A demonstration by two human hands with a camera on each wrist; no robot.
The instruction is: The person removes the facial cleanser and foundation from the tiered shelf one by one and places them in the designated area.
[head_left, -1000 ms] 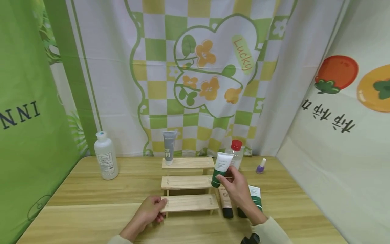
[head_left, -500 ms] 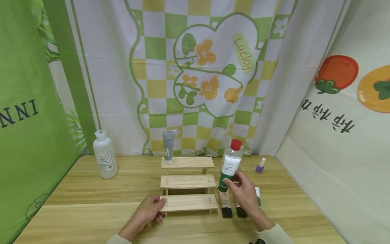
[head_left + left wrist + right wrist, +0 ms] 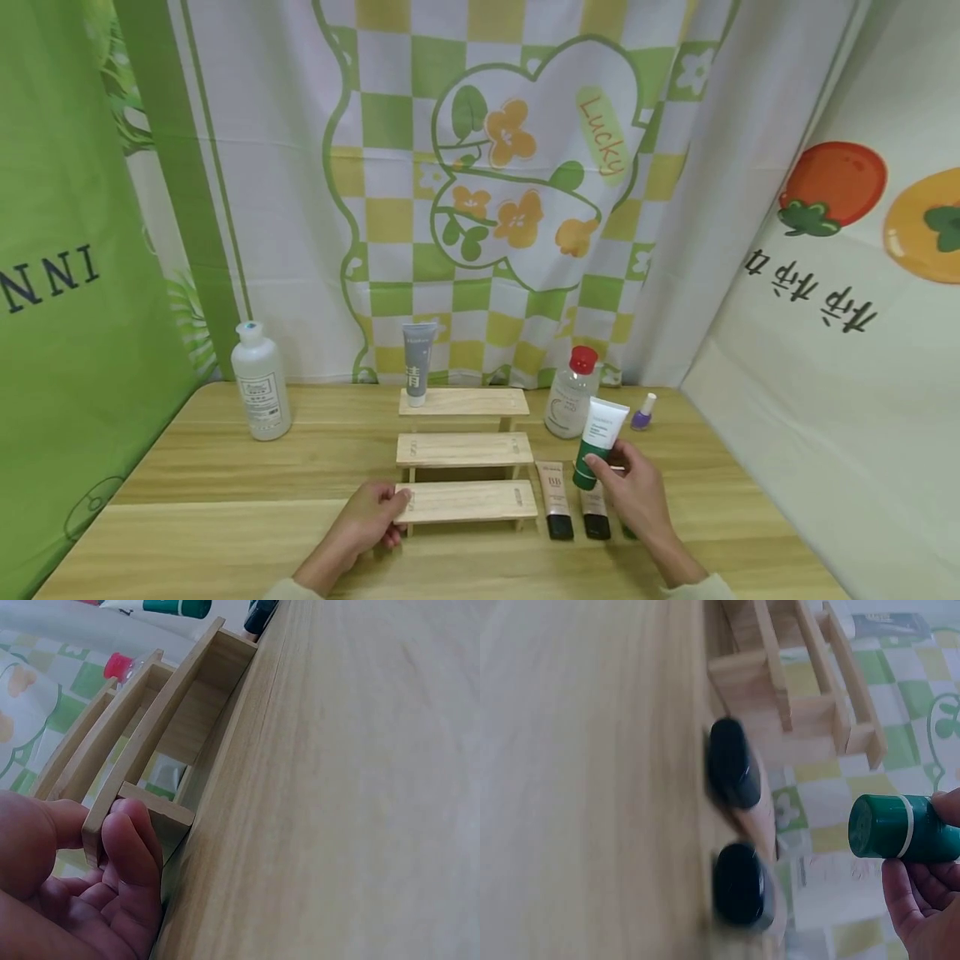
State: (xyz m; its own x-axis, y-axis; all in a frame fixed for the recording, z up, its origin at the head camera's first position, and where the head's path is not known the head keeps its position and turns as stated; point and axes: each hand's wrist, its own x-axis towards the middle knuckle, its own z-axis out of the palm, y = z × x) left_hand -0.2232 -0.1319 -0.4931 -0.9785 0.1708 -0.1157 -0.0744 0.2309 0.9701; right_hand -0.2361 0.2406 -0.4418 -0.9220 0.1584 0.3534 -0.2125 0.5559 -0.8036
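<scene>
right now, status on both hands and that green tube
Left hand grips the lowest step of the wooden rack. Right hand holds the green tube above two black-capped tubes. Red-capped bottle behind.

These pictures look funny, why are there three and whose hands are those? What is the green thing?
A person wears three small cameras: one on the head and one on each wrist. The big picture is the head view, looking down at a wooden table. The two tilted pictures come from the wrists, so everything looks sideways there.

The left hand grips the end of the lowest step of a little wooden stair shelf. The right hand holds the green thing, a green and white tube, lifted above the table.

Two tan tubes with black caps lie beside the shelf. A grey tube stands on the top step. A white bottle, a red-capped bottle and a tiny purple bottle stand further back.
</scene>
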